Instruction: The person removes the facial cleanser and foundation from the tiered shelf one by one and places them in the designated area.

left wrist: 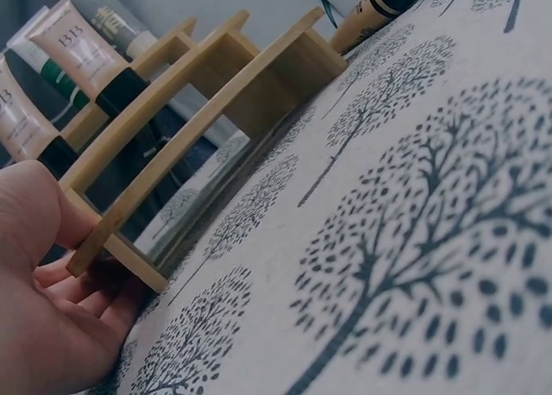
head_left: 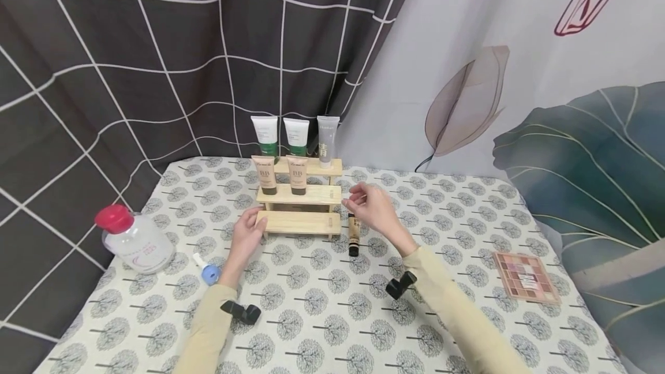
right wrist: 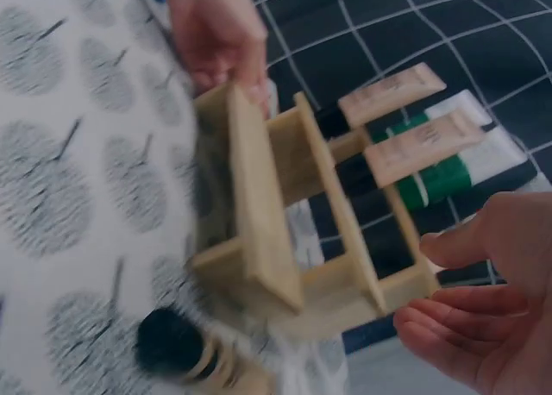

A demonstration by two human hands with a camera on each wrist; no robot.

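Observation:
A three-step wooden display rack [head_left: 298, 222] stands on the cloth. My left hand [head_left: 248, 229] grips the left end of its lowest step, the thumb on top and the fingers beneath, as the left wrist view shows. My right hand [head_left: 375, 208] is beside the rack's right end, fingers relaxed and holding nothing; whether the fingertips touch the wood is hard to tell. Two beige BB cream tubes [head_left: 298, 175] stand on the middle step. On the top step are two white-and-green tubes [head_left: 296, 136] and a grey tube [head_left: 327, 140].
Below my right hand lies a tan tube with a black cap [head_left: 354, 236]. To the left are a clear bottle with a red top [head_left: 140, 244] and a small blue-and-white item [head_left: 209, 272]. An eyeshadow palette [head_left: 526, 277] lies at the right. Curtains hang behind the table.

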